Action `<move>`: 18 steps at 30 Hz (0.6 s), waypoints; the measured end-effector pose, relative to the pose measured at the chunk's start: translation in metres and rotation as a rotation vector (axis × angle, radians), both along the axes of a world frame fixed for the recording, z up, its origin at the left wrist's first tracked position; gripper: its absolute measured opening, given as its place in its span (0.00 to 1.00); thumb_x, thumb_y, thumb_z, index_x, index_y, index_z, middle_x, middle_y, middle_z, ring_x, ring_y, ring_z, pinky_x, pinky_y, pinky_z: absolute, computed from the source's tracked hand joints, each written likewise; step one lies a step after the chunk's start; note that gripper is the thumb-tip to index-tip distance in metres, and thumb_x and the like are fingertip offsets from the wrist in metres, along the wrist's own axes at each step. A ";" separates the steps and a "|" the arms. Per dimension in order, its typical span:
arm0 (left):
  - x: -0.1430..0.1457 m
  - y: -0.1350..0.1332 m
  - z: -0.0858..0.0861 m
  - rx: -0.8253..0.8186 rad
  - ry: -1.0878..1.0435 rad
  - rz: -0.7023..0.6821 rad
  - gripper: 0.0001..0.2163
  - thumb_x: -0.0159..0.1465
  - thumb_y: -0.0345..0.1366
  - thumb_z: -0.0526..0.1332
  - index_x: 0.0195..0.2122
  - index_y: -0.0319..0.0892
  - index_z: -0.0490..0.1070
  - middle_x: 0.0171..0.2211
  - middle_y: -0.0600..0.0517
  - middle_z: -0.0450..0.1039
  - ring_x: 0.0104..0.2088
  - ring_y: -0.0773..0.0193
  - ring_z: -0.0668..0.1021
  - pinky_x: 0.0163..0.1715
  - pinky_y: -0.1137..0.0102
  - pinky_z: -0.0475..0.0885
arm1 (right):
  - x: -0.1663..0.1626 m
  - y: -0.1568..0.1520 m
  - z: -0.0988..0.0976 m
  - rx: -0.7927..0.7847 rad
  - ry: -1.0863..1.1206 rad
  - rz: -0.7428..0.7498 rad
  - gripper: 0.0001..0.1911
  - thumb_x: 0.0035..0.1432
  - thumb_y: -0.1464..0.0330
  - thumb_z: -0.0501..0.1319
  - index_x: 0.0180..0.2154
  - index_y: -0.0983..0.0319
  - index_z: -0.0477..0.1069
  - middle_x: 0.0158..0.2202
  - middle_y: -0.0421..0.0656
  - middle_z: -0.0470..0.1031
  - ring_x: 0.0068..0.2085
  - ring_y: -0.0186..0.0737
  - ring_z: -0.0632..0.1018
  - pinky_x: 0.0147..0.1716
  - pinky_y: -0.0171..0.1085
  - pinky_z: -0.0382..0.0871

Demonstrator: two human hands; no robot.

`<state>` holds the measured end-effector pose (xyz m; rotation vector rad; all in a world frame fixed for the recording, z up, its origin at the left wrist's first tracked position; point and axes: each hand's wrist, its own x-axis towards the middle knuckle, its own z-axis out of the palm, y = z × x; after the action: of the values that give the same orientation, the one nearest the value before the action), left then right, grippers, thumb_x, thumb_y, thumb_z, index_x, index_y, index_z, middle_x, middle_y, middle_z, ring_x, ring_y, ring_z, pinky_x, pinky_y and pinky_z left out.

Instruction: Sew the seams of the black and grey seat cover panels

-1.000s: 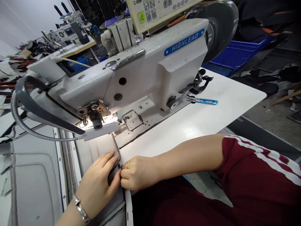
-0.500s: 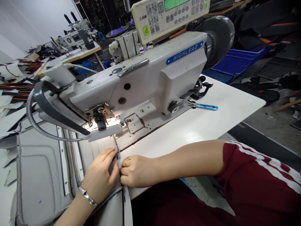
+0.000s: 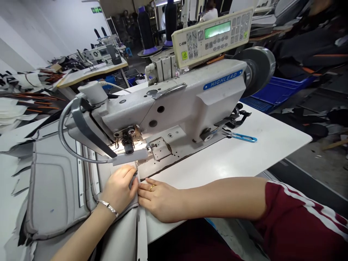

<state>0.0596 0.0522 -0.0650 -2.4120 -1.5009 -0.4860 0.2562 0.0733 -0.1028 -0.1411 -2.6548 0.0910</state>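
Note:
A padded grey fabric piece with dark edging lies left of and under the head of the sewing machine. My left hand rests on its right part, just in front of the lit needle area, with thumb and fingers closed on the fabric edge. From the right, my right hand lies beside that edge, its fingers stretched out and fingertips touching it. A pale strip with small holes hangs down below the hands. The needle itself is hidden behind the lamp.
Blue thread snips lie on the white table right of the machine. A control panel sits on top, with thread cones behind. A blue crate stands beyond the handwheel. Another person is in the background.
My right hand's fingers have gone from curled to stretched out. My left hand stays on the fabric near the needle area. The camera view has tilted up, showing more of the room.

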 end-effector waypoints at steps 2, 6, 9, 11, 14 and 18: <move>-0.003 0.004 -0.001 -0.016 -0.002 0.010 0.09 0.63 0.29 0.53 0.42 0.36 0.71 0.40 0.43 0.75 0.43 0.54 0.76 0.45 0.59 0.76 | 0.000 0.001 0.002 -0.077 -0.075 0.000 0.19 0.60 0.70 0.53 0.50 0.73 0.69 0.55 0.54 0.71 0.59 0.50 0.67 0.61 0.50 0.59; -0.006 0.015 -0.006 -0.046 -0.005 0.049 0.10 0.63 0.28 0.53 0.41 0.38 0.71 0.39 0.45 0.75 0.41 0.54 0.76 0.43 0.59 0.75 | -0.001 0.007 0.007 -0.227 -0.166 0.004 0.29 0.59 0.67 0.57 0.58 0.76 0.61 0.58 0.57 0.66 0.63 0.53 0.61 0.64 0.54 0.55; -0.002 0.015 -0.002 -0.077 0.002 0.090 0.10 0.63 0.28 0.52 0.41 0.38 0.72 0.39 0.45 0.75 0.41 0.55 0.76 0.44 0.59 0.74 | -0.003 0.010 0.008 -0.310 -0.083 0.026 0.23 0.56 0.71 0.57 0.52 0.73 0.68 0.53 0.55 0.72 0.60 0.53 0.66 0.64 0.55 0.54; -0.002 0.005 0.008 -0.121 0.048 0.114 0.13 0.63 0.28 0.52 0.46 0.38 0.71 0.43 0.44 0.75 0.46 0.55 0.75 0.51 0.58 0.71 | -0.003 0.009 0.008 -0.398 0.047 0.060 0.15 0.56 0.74 0.55 0.45 0.69 0.72 0.45 0.50 0.76 0.52 0.46 0.73 0.61 0.50 0.61; -0.016 -0.025 0.028 -0.224 0.225 0.270 0.23 0.56 0.24 0.56 0.54 0.39 0.66 0.55 0.42 0.69 0.58 0.49 0.67 0.60 0.52 0.62 | 0.000 0.005 0.013 -0.540 0.203 0.162 0.13 0.61 0.72 0.54 0.45 0.66 0.72 0.46 0.50 0.74 0.43 0.37 0.75 0.49 0.37 0.71; -0.051 -0.068 0.040 -0.434 0.427 0.662 0.36 0.52 0.21 0.58 0.64 0.44 0.55 0.60 0.37 0.61 0.56 0.43 0.70 0.51 0.50 0.69 | 0.003 -0.007 0.026 -0.510 0.066 0.380 0.21 0.65 0.65 0.55 0.58 0.61 0.66 0.59 0.52 0.65 0.50 0.41 0.74 0.51 0.39 0.70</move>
<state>0.0087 -0.0157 -0.0249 -1.9006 -2.1808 0.5035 0.2590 0.0665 -0.0770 0.2015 -2.5021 0.8780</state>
